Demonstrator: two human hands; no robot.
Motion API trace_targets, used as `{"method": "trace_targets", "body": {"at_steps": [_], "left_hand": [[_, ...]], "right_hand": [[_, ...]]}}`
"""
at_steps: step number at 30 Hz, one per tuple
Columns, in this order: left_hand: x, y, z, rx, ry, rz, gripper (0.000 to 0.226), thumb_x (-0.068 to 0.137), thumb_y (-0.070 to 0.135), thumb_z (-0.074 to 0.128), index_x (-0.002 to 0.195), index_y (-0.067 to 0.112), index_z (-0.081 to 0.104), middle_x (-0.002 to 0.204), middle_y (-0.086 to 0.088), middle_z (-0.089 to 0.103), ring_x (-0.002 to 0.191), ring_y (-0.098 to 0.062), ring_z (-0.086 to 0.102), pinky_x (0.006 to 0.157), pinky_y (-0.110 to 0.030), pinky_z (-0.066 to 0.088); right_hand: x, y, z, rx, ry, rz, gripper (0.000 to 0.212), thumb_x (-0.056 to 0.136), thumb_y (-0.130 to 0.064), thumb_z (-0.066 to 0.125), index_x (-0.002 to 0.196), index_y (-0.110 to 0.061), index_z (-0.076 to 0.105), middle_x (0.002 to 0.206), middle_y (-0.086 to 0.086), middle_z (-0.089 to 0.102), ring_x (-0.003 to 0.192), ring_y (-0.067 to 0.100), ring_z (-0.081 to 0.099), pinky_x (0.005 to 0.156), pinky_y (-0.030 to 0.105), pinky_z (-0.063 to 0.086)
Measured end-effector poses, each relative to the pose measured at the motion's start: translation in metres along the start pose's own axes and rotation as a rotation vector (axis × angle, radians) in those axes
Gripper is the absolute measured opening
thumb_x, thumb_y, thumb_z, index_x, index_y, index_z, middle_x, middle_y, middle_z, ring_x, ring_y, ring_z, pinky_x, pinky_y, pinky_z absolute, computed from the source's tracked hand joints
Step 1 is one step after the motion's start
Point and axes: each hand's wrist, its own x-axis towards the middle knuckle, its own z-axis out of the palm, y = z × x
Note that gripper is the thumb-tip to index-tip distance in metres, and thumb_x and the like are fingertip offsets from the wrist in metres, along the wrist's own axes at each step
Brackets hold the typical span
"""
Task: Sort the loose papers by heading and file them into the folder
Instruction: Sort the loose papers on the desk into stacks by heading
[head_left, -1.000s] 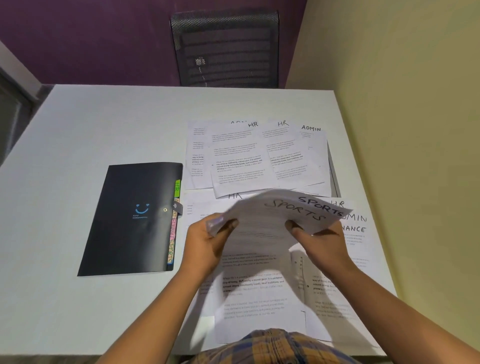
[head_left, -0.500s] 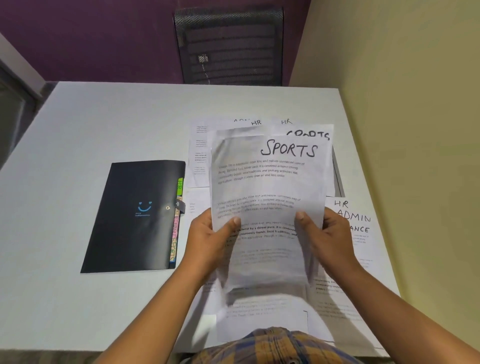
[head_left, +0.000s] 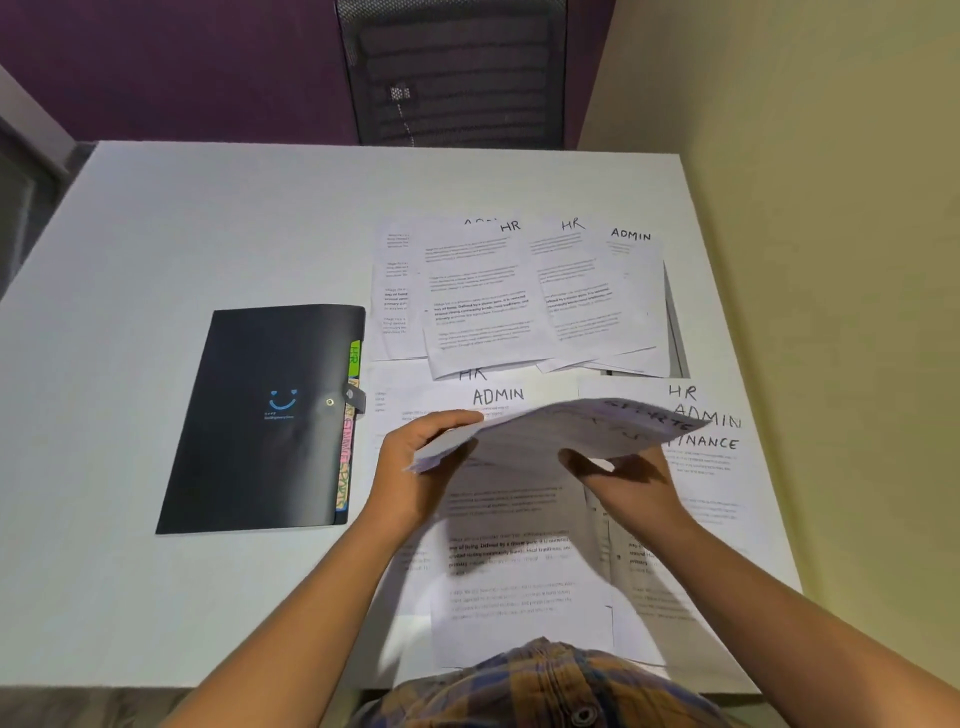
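- Sorting under way: left hand (head_left: 415, 467) and right hand (head_left: 631, 480) each pinch a side of the SPORTS sheets (head_left: 561, 431), held almost flat above the spread papers (head_left: 519, 545).
- Black expanding folder (head_left: 265, 421): snapped closed, left of the papers on the white table (head_left: 156, 234).
- Next, likely: set the sheets aside, gather another heading.

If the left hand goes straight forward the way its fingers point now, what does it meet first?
Probably the ADMIN sheet lying just beyond the left hand, which holds the lifted papers. Its height above the table is unclear, so it might pass over that sheet.
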Motion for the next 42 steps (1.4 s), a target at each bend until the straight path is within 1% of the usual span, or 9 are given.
{"method": "trace_targets", "body": {"at_steps": [3, 8, 12, 19, 23, 29, 33, 39, 42], "left_hand": [[0.004, 0.000, 0.002, -0.005, -0.007, 0.003, 0.025, 0.086, -0.010, 0.064, 0.109, -0.003, 0.069, 0.101, 0.002, 0.065, 0.078, 0.022, 0.060, 0.069, 0.001, 0.042], [0.006, -0.003, -0.003, 0.002, 0.006, 0.013, 0.025, 0.088, 0.003, 0.068, 0.102, 0.023, 0.067, 0.090, 0.023, 0.063, 0.081, 0.022, 0.058, 0.073, 0.001, 0.040], [0.009, -0.018, 0.000, 0.049, -0.034, -0.110, 0.032, 0.090, 0.013, 0.067, 0.090, 0.044, 0.059, 0.085, 0.030, 0.059, 0.069, 0.011, 0.058, 0.065, -0.002, 0.041], [0.023, -0.041, -0.005, 0.105, -0.061, -0.190, 0.014, 0.092, 0.014, 0.066, 0.100, 0.025, 0.069, 0.090, 0.009, 0.068, 0.081, 0.008, 0.061, 0.070, -0.010, 0.047], [0.029, -0.041, -0.015, -0.009, -0.039, -0.185, 0.013, 0.091, 0.028, 0.067, 0.099, 0.020, 0.073, 0.089, 0.005, 0.077, 0.083, -0.005, 0.069, 0.070, -0.025, 0.057], [0.007, -0.025, -0.026, -0.307, -0.094, -0.283, 0.018, 0.097, 0.013, 0.057, 0.111, 0.013, 0.067, 0.094, 0.007, 0.077, 0.085, -0.008, 0.072, 0.071, -0.021, 0.055], [-0.018, -0.026, -0.033, -0.230, -0.219, -0.319, 0.015, 0.099, 0.021, 0.054, 0.105, 0.022, 0.068, 0.065, 0.010, 0.070, 0.051, -0.003, 0.056, 0.052, -0.016, 0.044], [-0.039, -0.036, -0.044, -0.297, -0.189, -0.444, 0.022, 0.100, 0.023, 0.054, 0.117, 0.019, 0.067, 0.110, 0.005, 0.075, 0.084, -0.009, 0.071, 0.056, -0.013, 0.050], [-0.046, -0.043, -0.060, -0.353, -0.219, -0.502, 0.021, 0.099, 0.017, 0.055, 0.118, 0.019, 0.065, 0.111, 0.006, 0.074, 0.094, -0.010, 0.071, 0.060, -0.016, 0.051]], "right_hand": [[0.003, -0.004, -0.001, -0.001, 0.026, -0.061, 0.036, 0.087, -0.030, 0.074, 0.114, -0.032, 0.050, 0.090, -0.027, 0.057, 0.080, -0.015, 0.047, 0.056, -0.008, 0.035], [-0.001, -0.010, -0.003, 0.017, 0.106, -0.227, 0.032, 0.084, -0.014, 0.076, 0.091, -0.039, 0.058, 0.086, -0.024, 0.066, 0.071, -0.019, 0.061, 0.062, -0.004, 0.042], [0.010, 0.001, 0.006, -0.082, -0.021, -0.199, 0.028, 0.085, -0.010, 0.075, 0.107, -0.023, 0.063, 0.092, -0.023, 0.061, 0.076, -0.024, 0.058, 0.063, -0.006, 0.039], [0.033, 0.004, 0.011, -0.169, 0.031, -0.145, 0.007, 0.090, -0.017, 0.070, 0.092, -0.010, 0.068, 0.079, -0.006, 0.067, 0.068, 0.000, 0.060, 0.059, 0.010, 0.048], [0.029, -0.006, 0.007, -0.203, 0.052, -0.215, 0.043, 0.090, -0.043, 0.065, 0.077, -0.002, 0.072, 0.067, 0.008, 0.070, 0.055, 0.022, 0.065, 0.050, 0.034, 0.049], [0.016, -0.029, 0.006, 0.166, 0.125, -0.197, 0.013, 0.096, -0.024, 0.061, 0.093, -0.014, 0.069, 0.057, -0.011, 0.070, 0.053, 0.002, 0.067, 0.046, 0.014, 0.046], [0.009, -0.037, 0.014, 0.220, 0.155, -0.166, 0.010, 0.100, -0.020, 0.054, 0.108, -0.021, 0.060, 0.041, -0.015, 0.057, 0.032, -0.001, 0.050, 0.034, 0.011, 0.038], [0.006, -0.015, 0.028, 0.011, 0.138, -0.077, 0.016, 0.099, -0.031, 0.055, 0.102, -0.018, 0.063, 0.038, -0.009, 0.048, 0.029, 0.008, 0.037, 0.036, 0.018, 0.030], [0.001, -0.013, 0.041, 0.016, 0.190, -0.077, 0.020, 0.097, -0.027, 0.060, 0.111, -0.015, 0.068, 0.065, -0.014, 0.067, 0.055, 0.005, 0.061, 0.049, 0.020, 0.041]]}}
